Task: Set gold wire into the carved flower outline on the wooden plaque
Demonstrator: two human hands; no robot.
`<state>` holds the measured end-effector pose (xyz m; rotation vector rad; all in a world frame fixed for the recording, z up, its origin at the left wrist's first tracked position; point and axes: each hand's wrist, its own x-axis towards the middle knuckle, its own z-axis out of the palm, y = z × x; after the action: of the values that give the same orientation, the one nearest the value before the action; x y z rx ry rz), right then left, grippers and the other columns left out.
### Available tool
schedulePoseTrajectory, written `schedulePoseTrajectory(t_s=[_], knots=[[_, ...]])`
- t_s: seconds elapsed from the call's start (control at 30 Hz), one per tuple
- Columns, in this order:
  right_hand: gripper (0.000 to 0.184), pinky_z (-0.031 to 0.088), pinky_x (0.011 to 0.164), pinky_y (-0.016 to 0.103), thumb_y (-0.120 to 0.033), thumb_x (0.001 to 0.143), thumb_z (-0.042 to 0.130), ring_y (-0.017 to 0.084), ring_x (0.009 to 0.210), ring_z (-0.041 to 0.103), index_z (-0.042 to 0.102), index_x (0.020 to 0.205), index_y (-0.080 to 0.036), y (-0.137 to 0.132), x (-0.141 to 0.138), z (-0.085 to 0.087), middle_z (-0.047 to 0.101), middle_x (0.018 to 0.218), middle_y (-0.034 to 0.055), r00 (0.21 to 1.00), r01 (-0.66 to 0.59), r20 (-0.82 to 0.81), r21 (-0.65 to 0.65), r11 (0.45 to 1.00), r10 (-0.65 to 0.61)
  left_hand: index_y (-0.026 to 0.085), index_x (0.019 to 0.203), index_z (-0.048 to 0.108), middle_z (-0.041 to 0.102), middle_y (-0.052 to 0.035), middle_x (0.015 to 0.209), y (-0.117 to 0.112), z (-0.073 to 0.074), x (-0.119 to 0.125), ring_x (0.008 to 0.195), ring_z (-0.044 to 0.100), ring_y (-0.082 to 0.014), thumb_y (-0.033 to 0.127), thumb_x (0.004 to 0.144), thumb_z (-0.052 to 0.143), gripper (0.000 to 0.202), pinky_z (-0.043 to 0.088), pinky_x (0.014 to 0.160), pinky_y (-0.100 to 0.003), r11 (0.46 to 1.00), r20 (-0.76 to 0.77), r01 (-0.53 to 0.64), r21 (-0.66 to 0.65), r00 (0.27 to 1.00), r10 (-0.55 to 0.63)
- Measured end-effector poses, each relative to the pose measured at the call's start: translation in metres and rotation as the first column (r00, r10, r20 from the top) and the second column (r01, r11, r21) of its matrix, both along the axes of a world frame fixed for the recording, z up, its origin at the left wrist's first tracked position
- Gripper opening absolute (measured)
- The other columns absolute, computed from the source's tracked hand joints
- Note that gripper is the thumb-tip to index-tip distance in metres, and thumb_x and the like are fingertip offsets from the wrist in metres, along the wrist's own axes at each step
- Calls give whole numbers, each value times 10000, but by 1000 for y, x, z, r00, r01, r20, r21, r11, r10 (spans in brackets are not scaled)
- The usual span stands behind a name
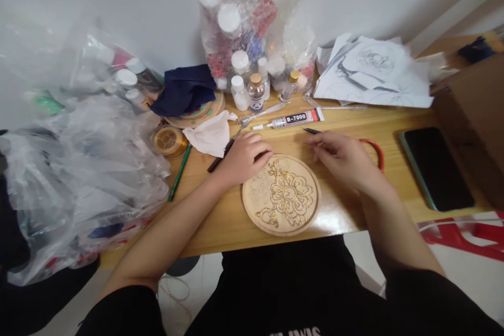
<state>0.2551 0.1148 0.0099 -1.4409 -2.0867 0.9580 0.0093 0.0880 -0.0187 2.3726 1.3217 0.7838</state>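
Board (pixel 252 207), round, flat on table (pixel 220 231) close to near edge; clock positions taken from board's ctr. Gold flower (pixel 290 193) covers ctr and right of its face; bare drawn lines show toward 9 to 10. L hand (pixel 246 157), btwn 10 and 11, lies over board's rim, fingers close together and curled; can't tell whether they hold anything. R hand (pixel 338 157), at 2, clear of board, thumb and fingers drawn narrow. Dark tool (pixel 311 130), at 1, shows at R fingertips, prob. held, tho' the grip is hidden. Red handle (pixel 378 152) just beside R hand, at 2. Pencil (pixel 180 173), green, at 9; phone (pixel 437 168), dark screen up, at 3. Tissue (pixel 210 134) btwn 10 and 11; spool (pixel 169 140) at 10. Glue (pixel 297 118), marked B-7000, at 12. Farther: papers (pixel 374 71) w/ line drawings, at 1; clear bag (pixel 252 26) w/ white-capped jars, nr 12.
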Motion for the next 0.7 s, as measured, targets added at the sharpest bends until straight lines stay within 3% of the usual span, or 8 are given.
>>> schedulePoseTrajectory(t_s=[0.4,0.7], knots=[[264,527,654,362,-266,832,578,193,617,684,673,1069,-200,0,4,-7,716,762,39,994,76,-72,-113,991,-84,200,787,624,595,-6,758,0,1,0,810,555,-169,260,938,494,209,429,786,-339,1000,-2,-1,-11,1000,1],[169,470,570,307,-346,836,616,164,553,643,672,914,-207,-1,4,-3,681,623,4,994,88,-59,-94,992,-94,204,795,627,601,-9,774,0,1,0,824,556,-173,265,935,493,203,432,796,-343,1000,-4,-5,-16,1000,5]])
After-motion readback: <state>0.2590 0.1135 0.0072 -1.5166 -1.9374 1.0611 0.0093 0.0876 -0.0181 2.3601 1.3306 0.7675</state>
